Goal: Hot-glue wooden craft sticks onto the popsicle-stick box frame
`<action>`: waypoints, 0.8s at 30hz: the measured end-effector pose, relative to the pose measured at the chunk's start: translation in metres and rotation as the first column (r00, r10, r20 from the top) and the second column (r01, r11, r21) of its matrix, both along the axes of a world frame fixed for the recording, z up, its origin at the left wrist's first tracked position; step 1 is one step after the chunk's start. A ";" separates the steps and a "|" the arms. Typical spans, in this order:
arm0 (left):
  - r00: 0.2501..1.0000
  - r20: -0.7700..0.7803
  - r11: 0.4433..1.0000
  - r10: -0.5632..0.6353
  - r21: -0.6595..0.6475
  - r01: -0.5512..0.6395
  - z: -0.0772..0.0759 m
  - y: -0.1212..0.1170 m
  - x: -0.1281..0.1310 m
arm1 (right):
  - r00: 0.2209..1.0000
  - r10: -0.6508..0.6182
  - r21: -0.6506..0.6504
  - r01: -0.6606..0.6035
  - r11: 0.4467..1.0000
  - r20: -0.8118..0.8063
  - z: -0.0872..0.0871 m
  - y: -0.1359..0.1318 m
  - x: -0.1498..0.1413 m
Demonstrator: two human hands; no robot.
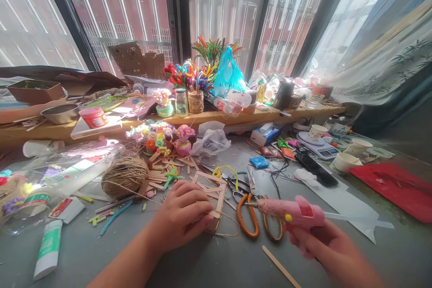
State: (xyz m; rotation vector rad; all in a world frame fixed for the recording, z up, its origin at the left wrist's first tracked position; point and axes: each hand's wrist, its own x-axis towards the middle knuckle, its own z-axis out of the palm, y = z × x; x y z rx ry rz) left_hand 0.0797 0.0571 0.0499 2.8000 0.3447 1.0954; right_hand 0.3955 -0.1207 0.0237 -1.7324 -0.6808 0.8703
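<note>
My left hand (185,213) is closed over the near end of a small frame of popsicle sticks (221,195), which rests on the grey table. The palm and fingers hide part of the frame. A strand of twine (231,234) loops out beside it. In my right hand (319,243) is a pink hot glue gun (292,212), its nozzle pointing left toward the frame, apart from it. A clear glue stick (357,219) juts from its back. Beneath the nozzle lie scissors with orange handles (248,216). A loose popsicle stick (281,266) lies near the table's front edge.
A ball of twine (124,177) and scattered popsicle sticks lie left of the frame. Farther left is a white-green tube (48,249). At right are a black phone-like object (316,168), a digital scale (317,145), paper cups (344,163) and a red sheet (393,189).
</note>
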 end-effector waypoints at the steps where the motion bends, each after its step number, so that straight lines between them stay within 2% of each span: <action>1: 1.000 0.005 1.000 0.005 -0.004 -0.005 -0.001 0.000 0.000 | 0.999 0.041 0.016 -0.041 0.999 0.015 0.005 0.002 -0.010; 3: 1.000 0.015 1.000 0.013 -0.017 -0.013 -0.003 0.000 0.000 | 0.975 0.208 0.060 -0.213 0.975 0.075 0.015 0.006 -0.026; 5: 0.999 0.028 0.999 0.018 -0.030 -0.018 -0.005 0.000 0.000 | 0.913 0.384 0.100 -0.398 0.912 0.136 0.024 0.012 -0.035; 7: 0.999 0.045 0.999 0.016 -0.037 -0.014 -0.006 0.000 0.000 | 0.860 0.480 0.138 -0.504 0.853 0.174 0.032 0.019 -0.040; 10: 0.998 0.063 0.998 -0.006 -0.059 0.010 -0.009 0.000 0.000 | 0.836 0.499 0.165 -0.538 0.827 0.228 0.039 0.028 -0.044; 15: 0.997 0.076 0.996 -0.011 -0.091 0.018 -0.012 0.000 0.000 | 0.763 0.567 0.123 -0.624 0.772 0.312 0.044 0.036 -0.048; 24: 0.995 0.095 0.997 -0.011 -0.073 0.018 -0.013 -0.001 0.001 | 0.690 0.562 -0.011 -0.627 0.779 0.455 0.050 0.038 -0.052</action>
